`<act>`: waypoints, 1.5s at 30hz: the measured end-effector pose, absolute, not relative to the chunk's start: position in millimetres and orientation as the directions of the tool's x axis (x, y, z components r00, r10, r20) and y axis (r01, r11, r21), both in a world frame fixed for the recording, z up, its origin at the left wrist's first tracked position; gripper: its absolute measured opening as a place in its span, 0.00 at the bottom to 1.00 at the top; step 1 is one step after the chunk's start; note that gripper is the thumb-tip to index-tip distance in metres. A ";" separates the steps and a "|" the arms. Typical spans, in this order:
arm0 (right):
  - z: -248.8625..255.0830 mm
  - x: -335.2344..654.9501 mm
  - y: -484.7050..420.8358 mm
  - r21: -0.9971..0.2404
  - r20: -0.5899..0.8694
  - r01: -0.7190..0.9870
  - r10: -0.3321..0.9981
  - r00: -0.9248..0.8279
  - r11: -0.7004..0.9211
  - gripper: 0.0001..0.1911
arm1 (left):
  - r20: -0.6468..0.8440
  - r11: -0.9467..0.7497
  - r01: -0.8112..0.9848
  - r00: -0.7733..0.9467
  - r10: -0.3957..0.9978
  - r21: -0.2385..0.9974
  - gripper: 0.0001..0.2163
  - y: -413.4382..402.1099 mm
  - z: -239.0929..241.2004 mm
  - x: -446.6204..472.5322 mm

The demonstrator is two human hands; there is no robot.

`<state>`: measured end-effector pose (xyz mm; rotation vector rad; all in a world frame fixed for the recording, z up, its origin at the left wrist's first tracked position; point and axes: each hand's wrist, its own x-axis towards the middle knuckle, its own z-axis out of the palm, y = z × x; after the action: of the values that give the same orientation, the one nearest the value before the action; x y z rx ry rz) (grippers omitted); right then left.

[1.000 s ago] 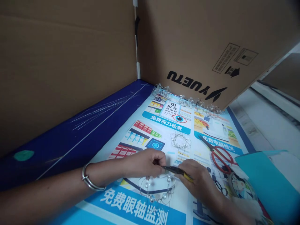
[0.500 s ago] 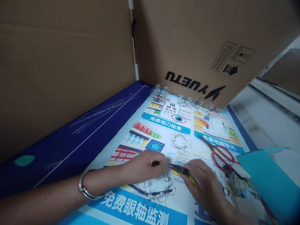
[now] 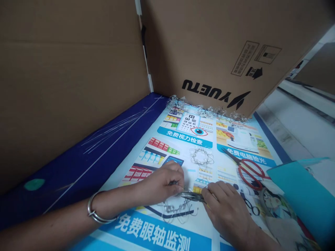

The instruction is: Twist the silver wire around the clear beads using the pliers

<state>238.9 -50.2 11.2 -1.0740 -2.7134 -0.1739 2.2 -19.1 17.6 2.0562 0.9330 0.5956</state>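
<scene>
My left hand [image 3: 166, 183] is closed in a pinch on a beaded wire ring [image 3: 176, 208], which hangs just below the fingers. Clear beads and thin loose wire ends show on it; the part inside the fist is hidden. Wrapped around the handles of needle-nose pliers [image 3: 193, 196] is my right hand [image 3: 226, 205]. The plier jaws point left and reach the left fingertips. Whether they grip a wire cannot be made out. Beyond the hands, a second beaded wire ring [image 3: 201, 156] lies flat on the printed sheet [image 3: 154, 216].
Red-handled scissors [image 3: 251, 172] lie right of the second ring, near a blue-green folder [image 3: 300, 188]. Several beaded wire pieces [image 3: 209, 111] line the foot of a cardboard panel [image 3: 209, 45]. Cut wires [image 3: 112, 127] lie on the dark blue surface at left.
The pliers have turned from slanting to nearly level, and their tips have come lower, close to the left fingertips. My right hand has rolled over, knuckles up. The view has shifted slightly.
</scene>
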 end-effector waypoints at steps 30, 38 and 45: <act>6.8 237.9 -54.3 0.134 0.194 0.666 0.639 -0.744 0.734 0.10 | 0.036 -0.436 0.523 0.610 0.792 0.732 0.06 -19.0 17.6 -2.9; 13.3 233.0 -52.7 0.198 0.244 0.672 0.628 -0.739 0.714 0.12 | 0.077 -0.492 0.411 0.702 0.708 0.767 0.05 -12.5 16.2 -6.7; 25.7 238.7 -53.2 0.121 0.229 0.665 0.631 -0.741 0.737 0.10 | 0.172 -0.742 0.500 0.766 0.619 0.446 0.06 -17.3 16.1 -5.3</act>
<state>238.7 -53.2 25.7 -1.0399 -2.7648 -0.2913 -5.3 -17.3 16.1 2.5849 0.8545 0.4401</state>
